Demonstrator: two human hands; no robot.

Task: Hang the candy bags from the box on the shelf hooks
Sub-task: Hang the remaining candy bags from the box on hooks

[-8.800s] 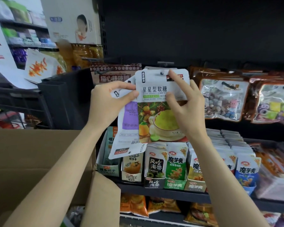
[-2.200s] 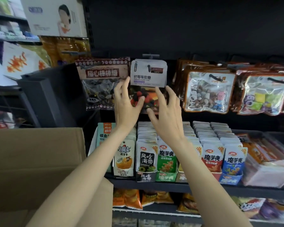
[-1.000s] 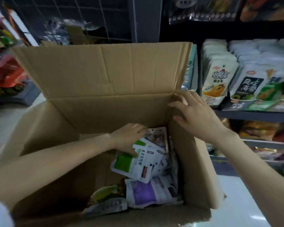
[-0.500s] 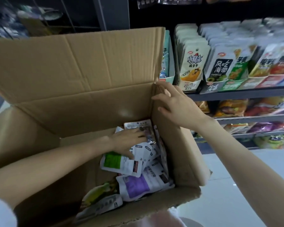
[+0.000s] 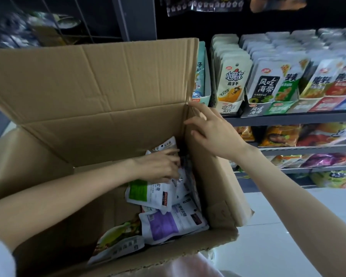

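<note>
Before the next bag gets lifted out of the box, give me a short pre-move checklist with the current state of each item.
1. Left hand down in the cardboard box, on the bags: ok.
2. Left hand has one single bag firmly gripped: cannot tell; its fingers curl among the top bags, the hold is hidden.
3. Right hand steadies the box's right wall with straight fingers: ok.
4. Bags left to hang: ok; a green-label bag and a purple-label bag lie in the box.
5. Box flaps open, way out clear: ok.
6. Free shelf hook ready: cannot tell; no hook is clearly in view.
</note>
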